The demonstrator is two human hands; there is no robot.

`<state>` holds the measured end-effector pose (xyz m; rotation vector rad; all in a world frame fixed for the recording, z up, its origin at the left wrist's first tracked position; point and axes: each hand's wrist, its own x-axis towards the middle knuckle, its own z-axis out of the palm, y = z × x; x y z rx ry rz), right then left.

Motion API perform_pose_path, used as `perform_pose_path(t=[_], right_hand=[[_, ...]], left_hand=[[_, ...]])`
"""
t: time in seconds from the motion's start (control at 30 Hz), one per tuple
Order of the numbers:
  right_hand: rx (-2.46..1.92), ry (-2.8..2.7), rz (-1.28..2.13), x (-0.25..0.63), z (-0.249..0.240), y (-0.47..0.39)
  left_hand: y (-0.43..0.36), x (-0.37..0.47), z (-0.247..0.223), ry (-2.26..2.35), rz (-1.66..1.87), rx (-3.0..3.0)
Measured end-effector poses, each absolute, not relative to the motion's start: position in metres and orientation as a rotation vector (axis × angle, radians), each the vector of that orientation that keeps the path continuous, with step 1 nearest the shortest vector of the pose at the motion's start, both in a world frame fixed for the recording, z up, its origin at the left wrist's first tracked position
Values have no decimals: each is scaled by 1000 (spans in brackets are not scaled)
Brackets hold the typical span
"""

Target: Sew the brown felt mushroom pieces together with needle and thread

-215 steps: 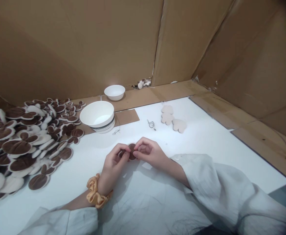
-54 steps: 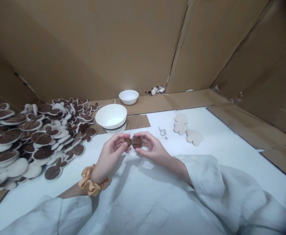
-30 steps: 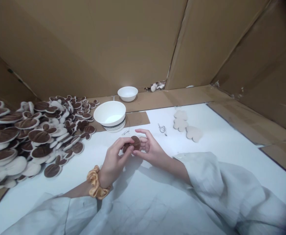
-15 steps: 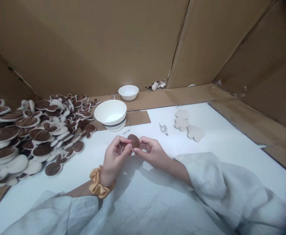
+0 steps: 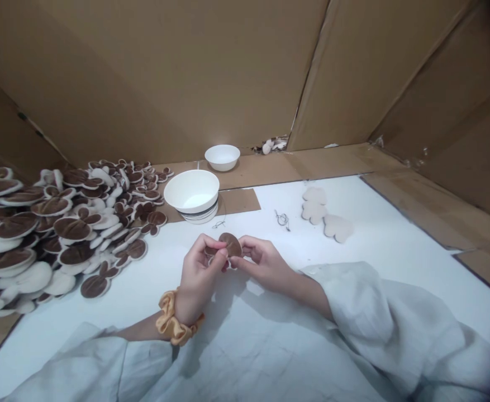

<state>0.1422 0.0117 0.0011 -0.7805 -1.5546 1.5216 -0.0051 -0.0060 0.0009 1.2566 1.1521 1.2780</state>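
A brown plush piece is held up between both hands, just in front of the stacked white bowls. My left hand, with an orange scrunchie at its wrist, pinches the left side of the piece between thumb and fingers. On the other side, my right hand grips its right edge, thumb toward me. Fingers cover the lower part of the piece. Dark thread lies on the white table beside the bowls.
A large heap of brown and white plush pieces fills the left side. Behind stands a small white bowl. Pale flower-shaped pieces and a tangle of dark thread lie at the right. Cardboard walls surround the table.
The whole view has shifted slightly, with the table things a little farther right in the picture. Both hands keep hold of the brown piece, its tilt slightly changed.
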Motion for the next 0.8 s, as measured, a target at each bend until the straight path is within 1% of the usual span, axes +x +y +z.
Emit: perform_pose_path(t=[0.23, 0.33, 0.43, 0.6, 0.8], right_hand=[[-683, -1508, 1785, 146, 2, 17], [-689, -1453, 1841, 145, -2, 17], [-695, -1440, 1797, 146, -8, 16], [-602, -1510, 1577, 151, -8, 16], [-555, -1601, 1625, 155, -2, 20]], left_hand=[[-9, -5, 4, 1104, 1280, 1164], [-7, -7, 2, 1111, 1275, 1207], [-6, -10, 0, 1158, 1273, 1292], [-5, -12, 0, 1163, 1233, 1374], [-6, -13, 1, 1151, 1204, 1409]])
